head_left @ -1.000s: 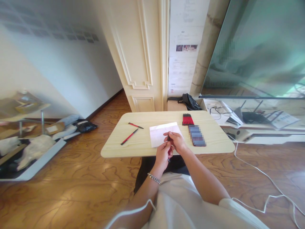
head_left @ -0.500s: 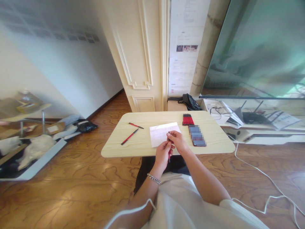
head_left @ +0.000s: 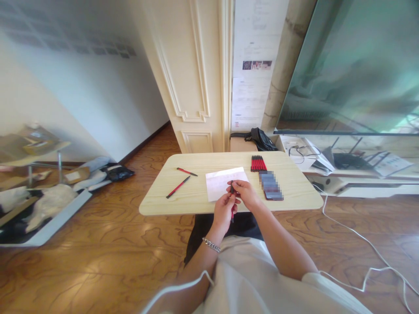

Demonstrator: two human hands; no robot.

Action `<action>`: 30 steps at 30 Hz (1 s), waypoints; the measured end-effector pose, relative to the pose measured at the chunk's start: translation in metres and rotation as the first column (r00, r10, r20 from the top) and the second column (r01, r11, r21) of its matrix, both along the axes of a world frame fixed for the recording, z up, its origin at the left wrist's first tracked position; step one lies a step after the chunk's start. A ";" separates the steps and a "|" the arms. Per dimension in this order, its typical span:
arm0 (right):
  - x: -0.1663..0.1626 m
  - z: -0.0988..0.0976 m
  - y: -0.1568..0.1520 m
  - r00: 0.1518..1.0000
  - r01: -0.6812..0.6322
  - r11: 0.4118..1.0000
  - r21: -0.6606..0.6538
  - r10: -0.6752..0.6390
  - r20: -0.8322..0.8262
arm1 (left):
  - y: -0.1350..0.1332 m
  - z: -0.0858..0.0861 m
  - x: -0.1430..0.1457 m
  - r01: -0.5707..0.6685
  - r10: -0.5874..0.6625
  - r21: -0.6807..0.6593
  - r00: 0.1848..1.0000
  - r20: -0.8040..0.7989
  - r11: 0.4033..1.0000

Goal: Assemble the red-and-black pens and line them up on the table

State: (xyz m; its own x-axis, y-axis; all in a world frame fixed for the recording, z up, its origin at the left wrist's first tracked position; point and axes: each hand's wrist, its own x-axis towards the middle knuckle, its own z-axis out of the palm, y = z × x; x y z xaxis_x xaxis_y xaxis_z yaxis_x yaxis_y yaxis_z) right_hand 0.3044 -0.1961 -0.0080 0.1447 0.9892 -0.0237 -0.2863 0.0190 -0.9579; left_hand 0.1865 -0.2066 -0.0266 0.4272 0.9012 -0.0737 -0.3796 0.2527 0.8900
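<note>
My left hand point(head_left: 224, 209) is closed round a red and black pen point(head_left: 232, 215), which stands nearly upright at the table's near edge. With the fingertips of my right hand point(head_left: 245, 192) I pinch the black upper end of the same pen. Under and behind my hands lies a white sheet of paper point(head_left: 218, 185). Two more red and black pens rest to the left, one short pen piece point(head_left: 187, 172) and one longer pen point(head_left: 177, 187). On the right, a row of several red pens point(head_left: 259, 164) lies side by side above a phone-like item point(head_left: 271, 186), its face pixelated.
The pale wooden table point(head_left: 157, 198) has rounded corners. Behind it sit a black bag point(head_left: 261, 138) and a white cabinet point(head_left: 360, 189) with papers and a router. A white cable point(head_left: 353, 230) runs over the floor at right. A box of packages point(head_left: 55, 218) stands at left.
The fingers of my right hand have shifted slightly on the pen's upper end, so more of its black part shows. My left hand and the items on the table look unchanged.
</note>
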 end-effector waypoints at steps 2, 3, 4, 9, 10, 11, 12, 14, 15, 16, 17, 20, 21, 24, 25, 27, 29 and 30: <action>0.000 0.000 0.000 0.999 0.031 1.000 0.003 -0.031 0.019 | 0.000 0.001 0.000 -0.007 0.007 0.006 1.000 -0.003 1.000; 0.000 0.000 0.000 0.998 0.053 0.999 0.012 -0.053 0.032 | 0.000 0.001 0.000 -0.008 0.008 0.013 1.000 -0.005 1.000; -0.001 -0.001 0.001 0.996 0.074 0.997 0.022 -0.075 0.043 | 0.000 0.002 0.000 -0.009 0.009 0.020 1.000 -0.008 1.000; -0.002 -0.004 0.000 0.999 0.032 0.999 0.025 -0.032 0.015 | -0.001 0.001 0.001 -0.004 0.004 0.020 1.000 -0.003 1.000; -0.002 -0.004 0.000 1.000 0.002 1.000 0.023 -0.002 0.004 | -0.001 0.001 0.002 -0.005 0.005 0.017 1.000 0.000 1.000; -0.001 -0.003 0.000 1.000 -0.022 1.000 0.017 0.022 -0.004 | -0.001 0.001 0.001 -0.006 0.006 0.017 1.000 0.000 1.000; 0.000 -0.002 -0.001 0.999 -0.034 0.999 0.010 0.034 -0.007 | -0.001 0.000 0.001 -0.007 0.007 0.020 1.000 -0.002 1.000; 0.000 0.001 -0.001 1.000 -0.026 1.000 0.003 0.026 0.002 | -0.001 0.000 0.001 -0.014 0.014 0.030 1.000 -0.005 0.999; -0.001 0.002 -0.001 1.000 -0.010 1.000 0.006 0.010 0.016 | -0.001 0.000 0.001 -0.016 0.016 0.035 1.000 -0.004 0.999; -0.002 0.003 -0.001 0.999 0.018 1.000 0.015 -0.018 0.032 | -0.001 0.000 0.000 -0.016 0.016 0.039 1.000 -0.001 0.999; -0.003 0.003 0.000 0.997 0.054 0.998 0.025 -0.055 0.049 | -0.001 0.000 0.000 -0.014 0.014 0.040 1.000 0.001 0.999; -0.007 0.000 0.000 0.988 0.136 0.990 0.024 -0.138 0.067 | -0.002 -0.001 0.000 -0.002 0.002 0.036 1.000 0.003 0.999; -0.008 -0.002 -0.001 0.989 0.132 0.991 0.017 -0.133 0.061 | -0.002 -0.002 0.000 -0.002 0.002 0.034 1.000 -0.001 0.999; -0.008 -0.009 -0.002 0.998 0.058 0.998 0.014 -0.058 0.028 | -0.004 -0.005 0.000 -0.007 0.007 0.023 1.000 -0.011 1.000; -0.007 -0.010 -0.003 0.999 0.037 0.999 0.018 -0.037 0.017 | -0.004 -0.006 0.000 -0.007 0.008 0.016 1.000 -0.013 1.000; -0.005 -0.013 -0.004 1.000 0.013 1.000 0.013 -0.013 -0.003 | -0.005 -0.007 0.000 -0.002 0.002 -0.005 1.000 -0.012 1.000; -0.003 -0.013 -0.005 1.000 -0.001 1.000 -0.009 0.001 -0.017 | -0.005 -0.007 0.001 0.000 0.000 -0.024 1.000 -0.005 1.000; -0.002 -0.011 -0.005 1.000 -0.005 1.000 -0.023 0.005 -0.020 | -0.005 -0.007 0.001 -0.004 0.004 -0.029 1.000 -0.005 1.000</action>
State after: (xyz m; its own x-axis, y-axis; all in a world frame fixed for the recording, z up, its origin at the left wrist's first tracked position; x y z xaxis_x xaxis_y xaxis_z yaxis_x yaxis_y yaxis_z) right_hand 0.3021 -0.2014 -0.0194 0.1390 0.9890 -0.0497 -0.3058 -0.0048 -0.9521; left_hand 0.1872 -0.2119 -0.0331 0.4234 0.9002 -0.1022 -0.3764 0.2774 0.8840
